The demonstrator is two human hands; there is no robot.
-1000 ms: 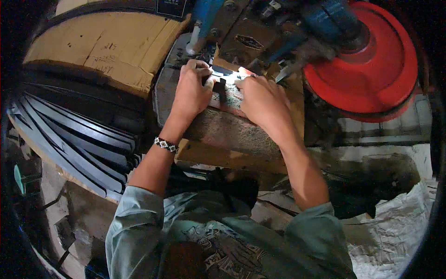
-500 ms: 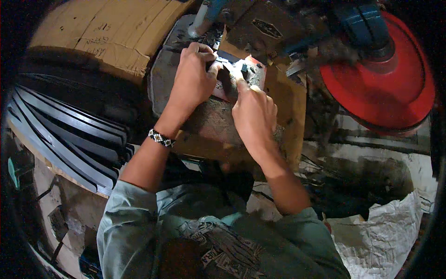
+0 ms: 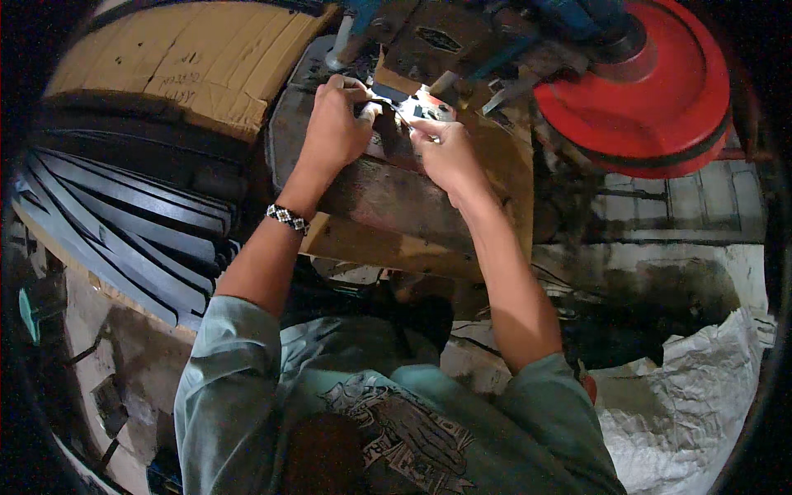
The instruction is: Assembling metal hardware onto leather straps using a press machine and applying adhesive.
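My left hand [image 3: 337, 124], with a beaded bracelet [image 3: 287, 219] on its wrist, is closed in a pinch at the left end of a thin dark strip [image 3: 391, 104]. At the strip's other end, the thumb and fingers of my right hand [image 3: 448, 155] press together. Bright light falls on the work spot, so the strip's exact shape is hard to make out. Just beyond it is a metal die block [image 3: 431, 109] with a small dark part on it. Both hands are over the worn machine table [image 3: 363, 198], and my fingertips partly cover the strip.
A large red wheel [image 3: 639, 91] is at the right, joined to a blue machine body [image 3: 569, 21]. Stacked dark curved strips [image 3: 132, 223] lie to the left beside a cardboard sheet [image 3: 190, 62]. A crumpled white sack [image 3: 681, 404] sits at lower right.
My right hand has turned and moved slightly farther away, its fingers now pinching the strip from the side. The view has shifted, bringing the red wheel up and to the left.
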